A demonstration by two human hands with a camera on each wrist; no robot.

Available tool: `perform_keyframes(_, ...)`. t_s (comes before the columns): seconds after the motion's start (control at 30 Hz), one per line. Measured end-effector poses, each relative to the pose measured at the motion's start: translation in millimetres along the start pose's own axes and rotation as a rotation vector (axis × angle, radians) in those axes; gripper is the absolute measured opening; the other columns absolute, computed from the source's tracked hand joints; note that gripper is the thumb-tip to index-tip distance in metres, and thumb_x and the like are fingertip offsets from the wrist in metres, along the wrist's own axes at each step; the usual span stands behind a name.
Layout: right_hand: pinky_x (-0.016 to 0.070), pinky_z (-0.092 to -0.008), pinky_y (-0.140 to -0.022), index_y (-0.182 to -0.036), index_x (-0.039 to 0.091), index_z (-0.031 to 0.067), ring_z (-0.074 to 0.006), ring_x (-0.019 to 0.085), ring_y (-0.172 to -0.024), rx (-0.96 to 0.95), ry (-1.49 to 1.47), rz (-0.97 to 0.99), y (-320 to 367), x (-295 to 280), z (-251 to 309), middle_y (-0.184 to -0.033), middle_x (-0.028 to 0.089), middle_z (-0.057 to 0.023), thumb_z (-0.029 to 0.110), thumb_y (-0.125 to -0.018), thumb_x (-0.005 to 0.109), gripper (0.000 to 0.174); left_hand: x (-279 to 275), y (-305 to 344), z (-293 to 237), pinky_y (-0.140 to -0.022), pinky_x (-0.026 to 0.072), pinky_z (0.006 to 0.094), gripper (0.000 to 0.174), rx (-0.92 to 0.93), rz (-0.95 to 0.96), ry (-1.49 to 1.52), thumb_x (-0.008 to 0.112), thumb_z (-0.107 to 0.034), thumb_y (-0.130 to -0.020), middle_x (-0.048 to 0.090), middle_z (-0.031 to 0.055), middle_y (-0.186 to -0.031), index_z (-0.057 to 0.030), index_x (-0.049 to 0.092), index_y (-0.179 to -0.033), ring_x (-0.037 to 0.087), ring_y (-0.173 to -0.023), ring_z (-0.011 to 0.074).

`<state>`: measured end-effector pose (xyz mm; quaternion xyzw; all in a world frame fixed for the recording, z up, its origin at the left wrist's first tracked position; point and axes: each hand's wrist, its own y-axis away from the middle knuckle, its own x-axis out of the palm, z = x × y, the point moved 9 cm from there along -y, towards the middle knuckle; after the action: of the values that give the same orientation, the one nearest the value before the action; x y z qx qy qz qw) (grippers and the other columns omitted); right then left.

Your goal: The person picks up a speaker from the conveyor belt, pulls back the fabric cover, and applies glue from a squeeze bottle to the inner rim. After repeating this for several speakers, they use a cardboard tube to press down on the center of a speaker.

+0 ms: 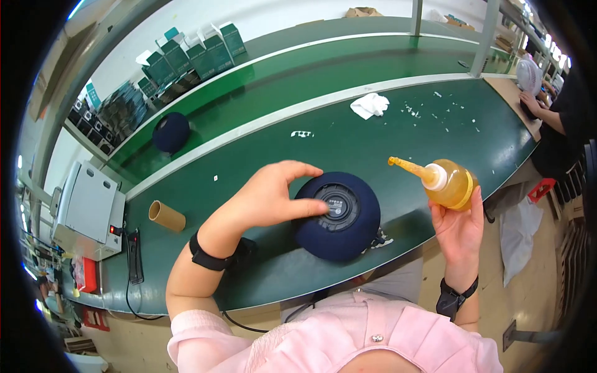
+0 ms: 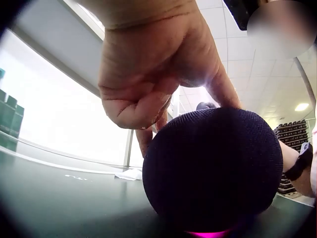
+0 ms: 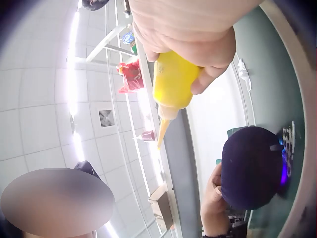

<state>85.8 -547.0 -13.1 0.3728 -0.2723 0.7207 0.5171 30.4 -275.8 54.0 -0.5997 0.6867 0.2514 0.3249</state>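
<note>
In the head view, the left hand [image 1: 267, 196] holds the rim of a round, navy, fabric-covered speaker [image 1: 359, 227], its thumb over the recessed dark base and its forefinger well spread from the thumb, on the far rim. The speaker sits on the green worktop [image 1: 336, 149], base upward. To the right of those fingers and well apart, the right hand [image 1: 457, 230] grips a rounded, translucent amber plastic bottle [image 1: 457, 180] between thumb and fingers; its white collar and long amber nozzle project left of them. How full the bottle is cannot be told. Left of the left fingers stands or lies a brown cardboard tube [image 1: 166, 216]; farther left is a red plastic bin [image 1: 92, 274] with pale contents. Far beyond the fingers stand green cardboard boxes [image 1: 199, 57], their contents hidden.

In the left wrist view, the left thumb touches the speaker's top while other fingertips reach down its far side; a pink glow shows beneath.

In the right wrist view, the right fingers and thumb flank the yellow-looking bottle, its nozzle pointing away from them. Beyond their tips, a small bottle with a pale tip [image 3: 147, 136] lies near a shelf edge, contents unclear.
</note>
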Motion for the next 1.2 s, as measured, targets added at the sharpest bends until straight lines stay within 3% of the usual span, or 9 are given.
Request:
perform_keyframes(0.07, 0.055, -0.0372, -0.083, -0.128, 0.039, 0.0078, -0.0275, 0.055, -0.108, -0.001, 0.013, 0.0, -1, 1, -2, -0.125, 0.048, -0.0141, 0.039, -0.092, 0.049, 0.049, -3, -1, 8, -0.069, 0.0476, 0.0319, 0.042, -0.129, -0.061, 0.084, 0.074, -0.03, -0.07, 0.065, 0.0128, -0.096, -0.0032, 0.065, -0.101, 0.062, -0.082, 0.0225)
perform_keyframes(0.13, 0.0549, -0.0375, -0.083, -0.129, 0.039, 0.0072, -0.0278, 0.055, -0.108, -0.011, 0.018, 0.003, 1, 3, -2, -0.125, 0.048, -0.0144, 0.04, -0.092, 0.048, 0.05, -2, -6, 5, -0.065, 0.0479, 0.0318, 0.033, -0.081, -0.085, 0.085, 0.073, -0.025, -0.071, 0.065, 0.0112, -0.09, -0.0039, 0.067, -0.096, 0.062, -0.075, 0.0223)
perform_keyframes(0.2, 0.0548, -0.0376, -0.083, -0.129, 0.039, 0.007, -0.0281, 0.055, -0.107, -0.024, 0.016, 0.004, 2, 4, -2, -0.125, 0.048, -0.0146, 0.04, -0.092, 0.048, 0.05, -5, -9, -18, -0.055, 0.0415, 0.0237, 0.025, 0.22, -0.163, 0.023, 0.073, -0.011, -0.071, 0.065, 0.0052, -0.087, -0.0019, 0.066, -0.093, 0.054, -0.063, 0.0111)
perform_keyframes(0.23, 0.0548, -0.0377, -0.084, -0.128, 0.04, 0.0068, -0.0284, 0.055, -0.107, -0.031, 0.01, 0.013, 2, 5, -2, -0.125, 0.048, -0.0147, 0.04, -0.092, 0.049, 0.05, -4, -12, -19, -0.055, 0.0415, 0.0237, 0.025, 0.221, -0.161, 0.026, 0.073, -0.011, -0.071, 0.065, 0.0052, -0.087, -0.0019, 0.066, -0.093, 0.054, -0.063, 0.0111)
perform_keyframes(0.3, 0.0551, -0.0376, -0.083, -0.128, 0.04, 0.0066, -0.0286, 0.056, -0.106, -0.028, 0.01, 0.005, 5, 3, -1, -0.125, 0.048, -0.0149, 0.04, -0.092, 0.049, 0.05, 0, -15, -29, -0.066, 0.0485, 0.0291, 0.02, 0.321, -0.142, -0.116, 0.071, -0.007, -0.069, 0.066, 0.0094, -0.086, -0.0025, 0.067, -0.088, 0.062, -0.075, 0.021)
perform_keyframes(0.4, 0.0558, -0.0372, -0.081, -0.128, 0.041, 0.0063, -0.0288, 0.057, -0.103, -0.023, 0.01, -0.017, 9, 2, -2, -0.125, 0.048, -0.0153, 0.041, -0.092, 0.048, 0.05, -1, -19, -29, -0.072, 0.0503, 0.0332, 0.017, 0.264, -0.11, -0.163, 0.07, -0.006, -0.067, 0.066, 0.012, -0.083, -0.0026, 0.068, -0.084, 0.063, -0.079, 0.0273)
perform_keyframes(0.87, 0.0564, -0.037, -0.079, -0.128, 0.041, 0.0062, -0.0293, 0.058, -0.103, -0.103, 0.063, 0.012, 13, 2, 7, -0.124, 0.049, -0.0158, 0.039, -0.093, 0.046, 0.049, -5, -14, -38, -0.069, 0.0507, 0.0353, 0.019, 0.326, -0.037, -0.286, 0.067, -0.006, -0.066, 0.065, 0.0132, -0.078, -0.0016, 0.067, -0.085, 0.063, -0.076, 0.0289)
perform_keyframes(1.07, 0.0578, -0.035, -0.075, -0.126, 0.042, 0.0062, -0.0256, 0.057, -0.104, -0.059, 0.059, -0.067, 12, -3, -2, -0.122, 0.051, -0.0144, 0.041, -0.092, 0.048, 0.049, -1, -1, -38, -0.066, 0.0508, 0.0385, 0.021, 0.09, -0.159, -0.619, 0.059, -0.001, -0.066, 0.064, 0.0145, -0.075, -0.0018, 0.063, -0.086, 0.062, -0.071, 0.0317)
perform_keyframes(1.2, 0.0577, -0.0345, -0.075, -0.125, 0.043, 0.0049, -0.0251, 0.059, -0.102, -0.06, 0.068, -0.061, 11, -1, -4, -0.12, 0.052, -0.0149, 0.041, -0.092, 0.047, 0.049, -8, -1, -37, -0.062, 0.0495, 0.0373, 0.017, 0.143, -0.26, -0.554, 0.058, 0.001, -0.064, 0.063, 0.014, -0.071, -0.001, 0.06, -0.082, 0.062, -0.068, 0.0295)
